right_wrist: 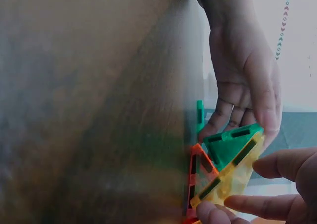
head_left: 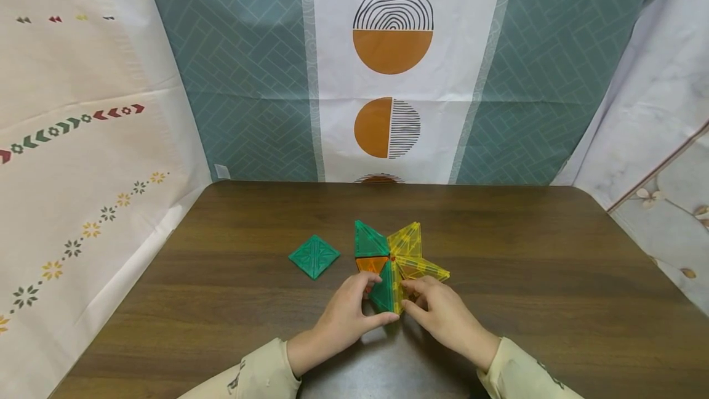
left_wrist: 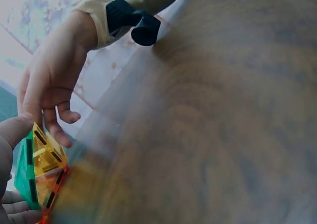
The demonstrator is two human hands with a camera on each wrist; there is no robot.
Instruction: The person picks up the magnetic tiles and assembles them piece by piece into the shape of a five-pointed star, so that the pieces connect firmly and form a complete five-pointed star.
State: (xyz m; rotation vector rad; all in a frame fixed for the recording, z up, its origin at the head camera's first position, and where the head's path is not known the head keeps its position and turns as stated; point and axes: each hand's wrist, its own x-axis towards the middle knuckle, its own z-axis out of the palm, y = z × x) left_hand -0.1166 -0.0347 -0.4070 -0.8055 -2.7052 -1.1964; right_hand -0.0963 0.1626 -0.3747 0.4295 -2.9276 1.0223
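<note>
A star-like build of translucent magnetic tiles stands mid-table. Two triangles lean together at its near side, a green tile (head_left: 382, 295) and a yellow tile (head_left: 397, 294). My left hand (head_left: 346, 310) holds the green tile, thumb at its near tip and fingers along its left side. On the other side, my right hand (head_left: 443, 313) pinches the yellow tile (right_wrist: 237, 172) between thumb and fingers. An orange tile (head_left: 370, 264) lies low in the build. Behind it rises another green tile (head_left: 368, 241), with yellow tiles (head_left: 407, 241) at the right.
Left of the build, two green triangles lie flat as a diamond (head_left: 314, 257). The wooden table (head_left: 526, 233) reaches back to a patterned curtain (head_left: 255, 79). Pale cloths hang at both sides.
</note>
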